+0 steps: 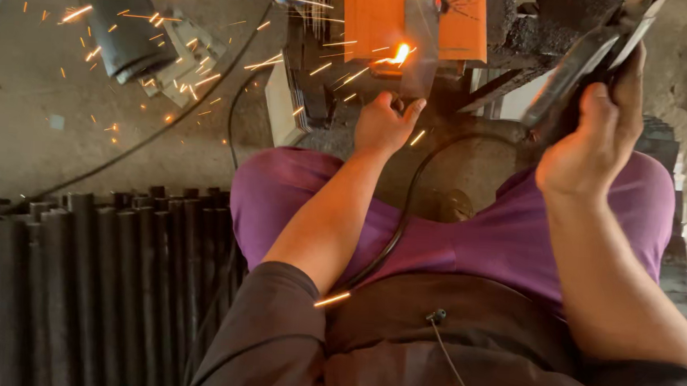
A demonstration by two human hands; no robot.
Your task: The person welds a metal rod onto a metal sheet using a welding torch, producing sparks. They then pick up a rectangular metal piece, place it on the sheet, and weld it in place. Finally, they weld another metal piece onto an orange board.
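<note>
My left hand (pixel 384 125) grips the lower end of a flat dark metal piece (pixel 420 44) held upright against the orange machine (pixel 415 17). A bright glow (pixel 398 55) burns where the piece meets it, and sparks fly off to the left. My right hand (pixel 593 139) is raised at the upper right, shut on a long dark lever handle (pixel 581 68) that slants up toward the frame's top edge. Both forearms are bare. My knees in purple trousers (pixel 505 241) lie below the hands.
A stack of dark metal tubes (pixel 96 282) fills the lower left. A black cable (pixel 401 219) runs across my lap toward the machine. A grey cylindrical motor (pixel 128 33) with metal offcuts lies on the concrete floor at upper left. Another thin cable (pixel 167 125) crosses the floor.
</note>
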